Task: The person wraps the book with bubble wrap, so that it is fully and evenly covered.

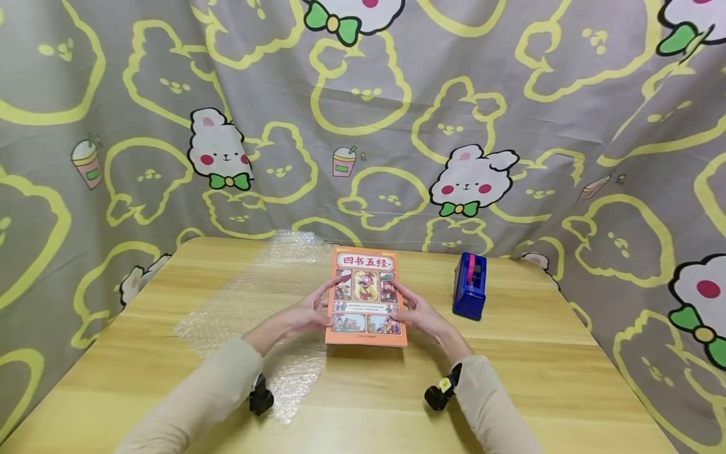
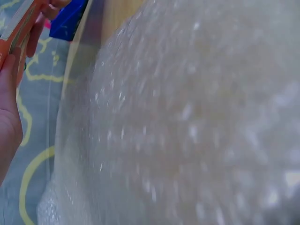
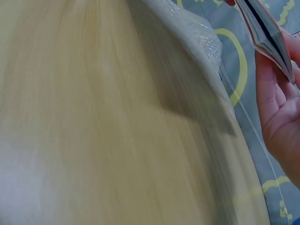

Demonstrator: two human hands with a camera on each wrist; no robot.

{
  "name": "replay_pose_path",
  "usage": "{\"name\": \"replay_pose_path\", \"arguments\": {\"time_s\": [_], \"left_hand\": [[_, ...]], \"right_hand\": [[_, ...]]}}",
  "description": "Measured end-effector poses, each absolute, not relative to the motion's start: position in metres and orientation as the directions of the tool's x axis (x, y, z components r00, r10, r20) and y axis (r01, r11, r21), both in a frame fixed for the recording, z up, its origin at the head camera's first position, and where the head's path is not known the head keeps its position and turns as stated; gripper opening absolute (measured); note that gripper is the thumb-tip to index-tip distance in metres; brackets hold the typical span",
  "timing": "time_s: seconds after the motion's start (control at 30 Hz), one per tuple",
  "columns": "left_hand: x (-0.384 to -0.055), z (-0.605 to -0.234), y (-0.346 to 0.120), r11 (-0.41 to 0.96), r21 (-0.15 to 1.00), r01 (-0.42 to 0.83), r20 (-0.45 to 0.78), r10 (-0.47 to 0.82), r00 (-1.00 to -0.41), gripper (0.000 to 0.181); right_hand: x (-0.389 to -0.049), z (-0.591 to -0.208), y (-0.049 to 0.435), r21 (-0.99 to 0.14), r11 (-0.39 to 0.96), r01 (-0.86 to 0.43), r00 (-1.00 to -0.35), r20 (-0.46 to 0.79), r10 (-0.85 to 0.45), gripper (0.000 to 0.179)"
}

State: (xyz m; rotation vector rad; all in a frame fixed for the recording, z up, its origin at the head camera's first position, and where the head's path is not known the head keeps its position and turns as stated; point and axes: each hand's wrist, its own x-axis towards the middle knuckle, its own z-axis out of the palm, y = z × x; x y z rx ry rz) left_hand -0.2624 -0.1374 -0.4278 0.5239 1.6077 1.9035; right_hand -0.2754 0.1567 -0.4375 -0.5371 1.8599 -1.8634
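An orange book [image 1: 367, 296] with cartoon panels and Chinese characters on its cover is held up over the table, front cover toward the head view. My left hand [image 1: 306, 310] grips its left edge, thumb on the front. On the opposite edge, my right hand [image 1: 422, 313] holds it the same way. In the right wrist view the book's page edges [image 3: 265, 35] show between the covers, with fingers of the right hand [image 3: 283, 110] beneath. The left wrist view catches only part of the left hand [image 2: 8, 122] at the book's edge.
A sheet of clear bubble wrap [image 1: 244, 296] lies flat on the wooden table [image 1: 522, 378], left of and partly below the book. To the right stands a blue tape dispenser [image 1: 470, 287] with a pink part. A patterned grey curtain [image 1: 386, 113] hangs behind the table.
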Motion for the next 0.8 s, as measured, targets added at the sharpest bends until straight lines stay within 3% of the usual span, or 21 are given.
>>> {"name": "replay_pose_path", "arguments": {"time_s": [0.37, 0.8], "left_hand": [[-0.256, -0.432, -0.18, -0.05, 0.995, -0.081, -0.033, 0.618, -0.785, 0.096], [-0.253, -0.439, -0.209, -0.103, 0.986, -0.132, -0.057, 0.536, -0.842, 0.097]], "right_hand": [[-0.283, -0.438, 0.118, -0.997, 0.015, 0.072, -0.809, -0.067, -0.585, 0.082], [-0.29, -0.445, 0.087, -0.994, -0.009, 0.113, -0.807, -0.086, -0.584, 0.084]]}}
